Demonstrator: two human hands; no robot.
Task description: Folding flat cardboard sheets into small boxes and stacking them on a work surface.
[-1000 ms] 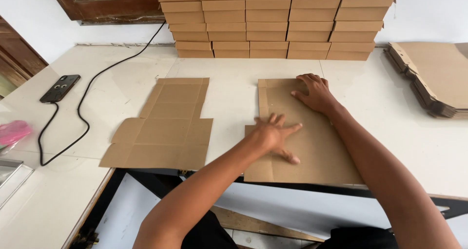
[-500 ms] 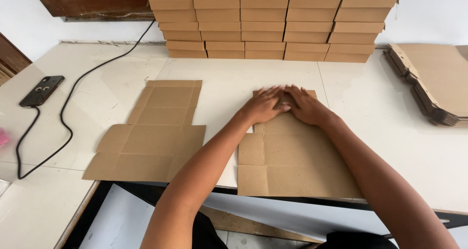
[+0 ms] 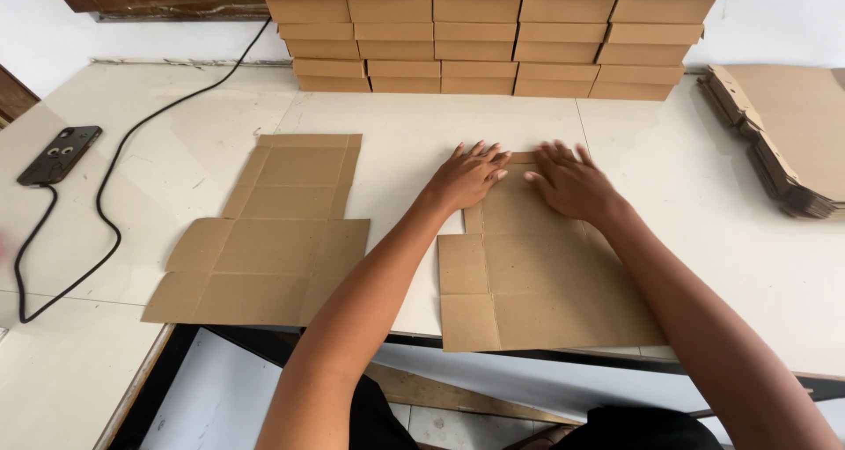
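Two hands press flat, fingers spread and gripping nothing, on the far end of a brown cardboard box blank (image 3: 537, 283): the left hand (image 3: 469, 177) and the right hand (image 3: 570, 184) lie side by side, nearly touching. Scored with fold lines and side flaps, the blank lies flat on the white table (image 3: 669, 159), its long axis running from the near edge away from the person. A second flat blank (image 3: 268, 234) lies to its left. Stacked folded cardboard boxes (image 3: 493, 32) line the back wall; a pile of blanks (image 3: 788, 129) sits far right.
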